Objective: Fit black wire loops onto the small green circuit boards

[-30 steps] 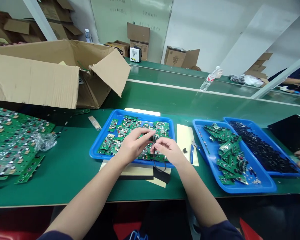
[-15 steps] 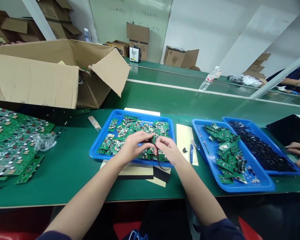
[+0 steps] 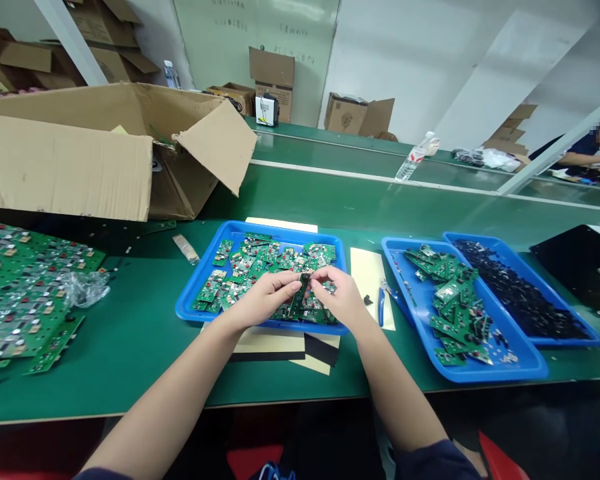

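Observation:
A narrow green circuit board (image 3: 299,298) is held tilted above a blue tray (image 3: 184,305) full of small circuit boards (image 3: 240,263). My left hand (image 3: 265,297) pinches this board between thumb and fingers from the left. My right hand (image 3: 337,297) is closed at its upper right edge, fingertips against it; whether a small part is also between them is hidden. Beside my right hand, blue-handled cutters (image 3: 381,305) and a small black piece (image 3: 367,300) lie on a cream sheet (image 3: 363,263).
To the right, a second blue tray (image 3: 510,373) holds boards and loose parts, and another tray (image 3: 593,341) holds black pieces. Large board panels (image 3: 25,287) and a crumpled clear bag (image 3: 85,288) lie left. An open carton (image 3: 65,167) stands behind; a bottle (image 3: 411,163) leans farther back.
The held board has turned and shows more of its length. A thin dark loop below my right hand is no longer visible. Another person's hands at the right edge have left view.

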Motion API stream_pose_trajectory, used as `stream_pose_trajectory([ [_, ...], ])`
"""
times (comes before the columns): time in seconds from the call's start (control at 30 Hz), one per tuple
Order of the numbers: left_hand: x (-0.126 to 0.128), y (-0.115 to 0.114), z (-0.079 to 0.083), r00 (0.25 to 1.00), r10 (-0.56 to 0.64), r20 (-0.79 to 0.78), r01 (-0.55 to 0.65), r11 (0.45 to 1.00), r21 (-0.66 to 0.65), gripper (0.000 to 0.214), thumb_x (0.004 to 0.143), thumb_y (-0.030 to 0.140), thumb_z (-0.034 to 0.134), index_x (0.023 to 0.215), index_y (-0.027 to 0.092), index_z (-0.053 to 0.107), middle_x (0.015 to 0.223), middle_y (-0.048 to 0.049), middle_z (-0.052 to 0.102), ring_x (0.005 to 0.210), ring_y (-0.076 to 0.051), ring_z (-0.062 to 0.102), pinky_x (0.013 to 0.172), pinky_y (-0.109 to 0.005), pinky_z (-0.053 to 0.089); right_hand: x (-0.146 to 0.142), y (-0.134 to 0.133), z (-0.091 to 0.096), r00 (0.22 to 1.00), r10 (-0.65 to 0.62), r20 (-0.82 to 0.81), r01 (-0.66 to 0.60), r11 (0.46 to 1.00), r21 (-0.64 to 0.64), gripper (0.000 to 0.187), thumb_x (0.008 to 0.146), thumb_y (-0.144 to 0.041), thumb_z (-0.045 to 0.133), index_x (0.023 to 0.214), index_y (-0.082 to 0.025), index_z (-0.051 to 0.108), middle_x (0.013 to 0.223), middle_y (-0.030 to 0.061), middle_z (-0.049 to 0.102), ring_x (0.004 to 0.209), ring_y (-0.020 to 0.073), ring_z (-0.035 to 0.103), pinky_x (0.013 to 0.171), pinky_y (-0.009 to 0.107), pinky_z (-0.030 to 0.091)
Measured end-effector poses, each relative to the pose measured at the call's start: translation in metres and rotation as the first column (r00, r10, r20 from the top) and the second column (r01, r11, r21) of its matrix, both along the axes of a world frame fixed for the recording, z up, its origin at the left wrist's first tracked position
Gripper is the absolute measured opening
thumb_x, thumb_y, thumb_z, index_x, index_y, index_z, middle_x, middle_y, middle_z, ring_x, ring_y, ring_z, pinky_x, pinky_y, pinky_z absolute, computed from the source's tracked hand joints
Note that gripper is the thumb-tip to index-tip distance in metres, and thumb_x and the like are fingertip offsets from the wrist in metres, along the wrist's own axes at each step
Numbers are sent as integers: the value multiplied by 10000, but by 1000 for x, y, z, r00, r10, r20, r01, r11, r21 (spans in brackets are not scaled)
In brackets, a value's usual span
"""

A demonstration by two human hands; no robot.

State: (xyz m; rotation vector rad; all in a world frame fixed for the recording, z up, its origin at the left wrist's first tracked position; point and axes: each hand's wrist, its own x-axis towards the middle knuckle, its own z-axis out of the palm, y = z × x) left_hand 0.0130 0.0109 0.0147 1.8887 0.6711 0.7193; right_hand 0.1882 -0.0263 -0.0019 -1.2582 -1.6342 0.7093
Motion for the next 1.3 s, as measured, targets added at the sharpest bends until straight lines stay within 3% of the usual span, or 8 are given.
stream_pose_trajectory([
  [0.1,0,0,-1,1000,-4,3,4,998,-55,356,888,342,436,615,137,534,558,41,370,530,-84,358,518,-206,330,2,0,0,998,26,-50,-29,998,-62,69,803,-241,503,787,-198,554,736,25,641,710,172,611,696,311,481],
  [0.2,2,1,-7,1000,20,3,-19,995,-99,290,877,344,455,793,130,631,624,10,487,581,-106,443,553,-223,392,3,1,0,991,42,-127,-64,983,-174,83,795,-264,515,767,-194,550,711,14,627,670,161,608,652,300,486],
  [0.27,4,2,-13,995,99,22,-97,991,-91,276,844,336,512,978,133,642,772,-40,590,706,-149,534,644,-268,459,3,0,0,991,31,-133,-60,974,-219,89,777,-267,532,734,-190,545,676,1,603,623,147,581,592,280,469],
  [0.37,6,3,-21,973,225,49,-225,974,-14,373,793,301,588,1134,152,599,928,-80,619,863,-188,580,783,-333,491,1,-3,3,985,79,-152,-112,968,-223,100,776,-267,540,716,-187,536,638,-14,568,585,126,539,549,254,438],
  [0.57,7,3,-25,953,289,96,-302,936,182,318,778,297,617,1076,186,636,874,-60,588,826,-165,588,689,-281,540,-4,-9,7,929,108,-353,-154,982,-106,172,798,-328,553,699,-192,520,595,-22,546,550,112,534,556,255,448],
  [0.7,6,4,-23,950,293,107,-311,918,248,308,790,293,613,1082,201,642,842,-48,612,806,-158,595,713,-281,531,-6,-8,6,919,125,-373,-200,965,-170,186,794,-346,560,695,-191,537,587,-23,551,542,111,538,559,261,457],
  [1.03,4,3,-19,970,226,93,-236,965,114,326,779,293,623,1078,168,657,800,-47,626,759,-159,591,698,-282,503,-10,-3,2,927,68,-369,-183,940,-287,128,749,-262,549,649,-191,514,500,-51,507,474,101,499,499,242,433],
  [1.3,3,-1,-10,985,68,156,-55,995,-84,352,799,348,599,1095,165,656,882,-79,646,744,-163,591,661,-281,497,-4,-1,-1,993,-15,-119,5,996,-84,110,799,-285,530,734,-198,549,668,2,606,612,140,566,589,271,469],
])
